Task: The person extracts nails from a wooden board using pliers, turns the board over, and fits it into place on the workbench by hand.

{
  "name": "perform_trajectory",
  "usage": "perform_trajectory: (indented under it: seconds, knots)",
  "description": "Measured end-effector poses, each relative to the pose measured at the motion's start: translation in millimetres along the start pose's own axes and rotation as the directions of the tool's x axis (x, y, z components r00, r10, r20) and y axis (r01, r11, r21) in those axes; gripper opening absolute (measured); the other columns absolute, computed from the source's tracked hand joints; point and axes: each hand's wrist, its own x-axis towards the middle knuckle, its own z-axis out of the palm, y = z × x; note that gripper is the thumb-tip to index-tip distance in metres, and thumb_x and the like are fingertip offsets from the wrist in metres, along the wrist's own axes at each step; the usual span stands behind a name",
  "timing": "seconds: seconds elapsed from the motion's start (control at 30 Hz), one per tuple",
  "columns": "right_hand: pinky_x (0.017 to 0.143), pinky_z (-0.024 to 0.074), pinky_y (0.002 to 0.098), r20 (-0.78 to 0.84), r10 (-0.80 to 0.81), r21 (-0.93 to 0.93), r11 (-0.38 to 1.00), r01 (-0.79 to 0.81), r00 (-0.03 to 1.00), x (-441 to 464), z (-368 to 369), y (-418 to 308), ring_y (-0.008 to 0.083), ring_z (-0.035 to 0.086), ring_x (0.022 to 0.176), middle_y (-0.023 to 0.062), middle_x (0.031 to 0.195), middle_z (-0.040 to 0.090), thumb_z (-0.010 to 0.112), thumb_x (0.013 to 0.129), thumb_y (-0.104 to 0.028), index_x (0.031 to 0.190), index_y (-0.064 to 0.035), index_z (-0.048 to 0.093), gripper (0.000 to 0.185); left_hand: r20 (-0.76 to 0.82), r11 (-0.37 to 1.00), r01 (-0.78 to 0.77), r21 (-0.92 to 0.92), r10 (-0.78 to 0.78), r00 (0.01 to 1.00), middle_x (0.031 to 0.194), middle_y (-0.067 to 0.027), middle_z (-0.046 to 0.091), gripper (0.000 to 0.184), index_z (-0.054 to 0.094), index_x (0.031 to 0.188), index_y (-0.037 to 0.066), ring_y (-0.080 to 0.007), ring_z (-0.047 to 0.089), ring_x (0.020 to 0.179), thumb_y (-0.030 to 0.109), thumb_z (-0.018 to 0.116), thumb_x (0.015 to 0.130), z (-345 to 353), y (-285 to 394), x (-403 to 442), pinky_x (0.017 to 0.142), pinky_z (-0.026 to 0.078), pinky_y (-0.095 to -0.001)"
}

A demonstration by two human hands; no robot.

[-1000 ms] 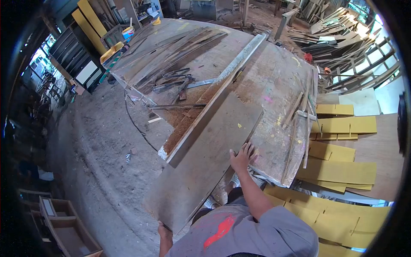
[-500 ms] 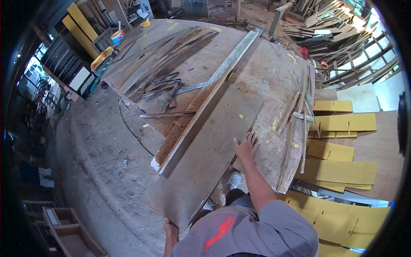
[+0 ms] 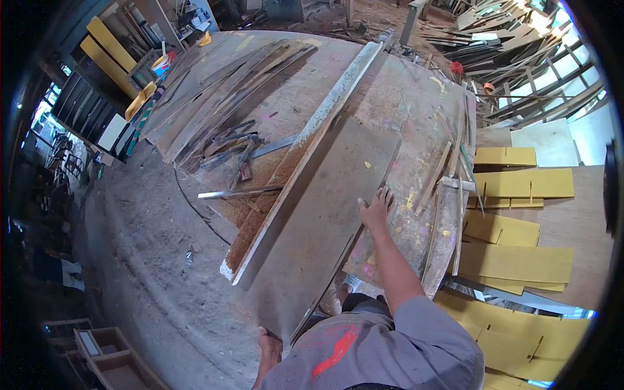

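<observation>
A wide brown wooden board (image 3: 318, 201) lies flat on the worktable, along a long straight plank (image 3: 286, 214) with a pale edge. My left hand (image 3: 269, 343) grips the board's near end at the bottom of the view; its fingers are partly hidden. Spread fingers of my right hand (image 3: 377, 209) rest on the board's right edge, farther up. Brown sawdust (image 3: 260, 208) is heaped on the left side of the plank. A narrow strip (image 3: 240, 192) lies across the sawdust.
Long thin wood offcuts (image 3: 240, 91) lie on the table's far left. More strips (image 3: 448, 175) lie at its right edge. Yellow slotted panels (image 3: 520, 260) are laid out on the right. A wooden frame box (image 3: 114, 357) stands on the floor at lower left.
The board has slid forward along the plank, with both hands moving along with it. The camera view has shifted slightly.
</observation>
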Motion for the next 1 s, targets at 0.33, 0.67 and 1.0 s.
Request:
perform_trajectory:
  seconds: [0.33, 0.67, 1.0]
  knots:
    - [0.13, 0.0102, 0.051, 0.005, 0.0, -0.028, 1.0, 0.0, 1.0, 110, -11, 19, 0.0432, 0.009, 0.16, 0.0277, 0.171, 0.015, 0.065, 0.096, -0.052, 0.16, 0.0122, 0.023, 0.1, -0.022, 0.998, 0.017, 0.055, -0.016, 1.0, 0.159, -0.0167, 0.048, 0.057, 0.045, 0.152, 0.001, -0.0358, 0.046, 0.145, 0.042, 0.035, 0.113, 99, -39, 32, 0.124, 0.031, -0.054]
    - [0.129, 0.0075, 0.0574, 0.005, 0.011, -0.044, 0.999, -0.011, 1.0, 187, -21, 32, 0.045, 0.01, 0.16, 0.0276, 0.171, 0.017, 0.064, 0.095, -0.056, 0.16, 0.0115, 0.025, 0.101, -0.018, 1.0, 0.026, 0.007, -0.026, 1.0, 0.158, -0.0158, 0.049, 0.056, 0.046, 0.151, 0.001, -0.0355, 0.047, 0.144, 0.04, 0.034, 0.114, 193, -61, 45, 0.123, 0.034, -0.0528]
    - [0.129, 0.0051, 0.0587, -0.001, 0.006, -0.001, 1.0, -0.007, 1.0, 253, -34, 43, 0.0443, 0.009, 0.16, 0.029, 0.171, 0.017, 0.063, 0.097, -0.054, 0.161, 0.009, 0.024, 0.098, -0.043, 0.999, 0.053, 0.005, -0.053, 0.998, 0.161, -0.0165, 0.045, 0.058, 0.043, 0.154, 0.001, -0.0356, 0.045, 0.145, 0.041, 0.031, 0.114, 261, -82, 65, 0.124, 0.032, -0.05]
